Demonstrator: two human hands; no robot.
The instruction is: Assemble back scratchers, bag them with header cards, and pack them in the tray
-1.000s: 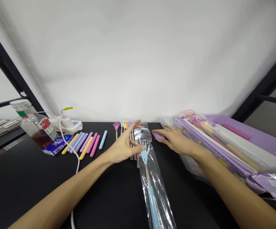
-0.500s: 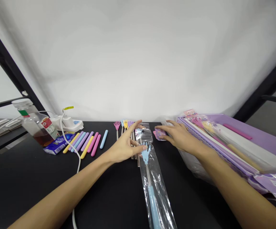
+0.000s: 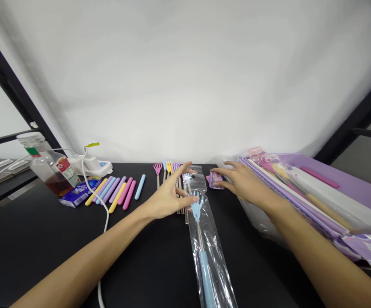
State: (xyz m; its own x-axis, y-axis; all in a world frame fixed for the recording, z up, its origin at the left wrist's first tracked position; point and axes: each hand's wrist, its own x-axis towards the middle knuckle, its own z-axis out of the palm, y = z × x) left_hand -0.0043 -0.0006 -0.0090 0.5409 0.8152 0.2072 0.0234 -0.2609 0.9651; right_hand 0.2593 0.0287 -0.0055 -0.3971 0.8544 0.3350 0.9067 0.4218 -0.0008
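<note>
I have the left hand (image 3: 167,192) loosely curved, its thumb against a glossy, crinkled clear plastic bag (image 3: 215,252) lying on the matte black table (image 3: 146,261), and inside the bag is a blue scratcher (image 3: 204,261) with a splayed, finger-shaped head, thin metal shaft and smooth round handle. My right hand (image 3: 244,184) is half open, bent fingertips at small, shiny pink-purple cards (image 3: 211,179); with the contact points partly hidden, I can't tell whether either hand truly grips anything.

Plastic bag (image 3: 219,261) v. glossy, rod (image 3: 200,236) inside shiny metal — tabletop (image 3: 153,261) smooth w/ matt finish.
</note>
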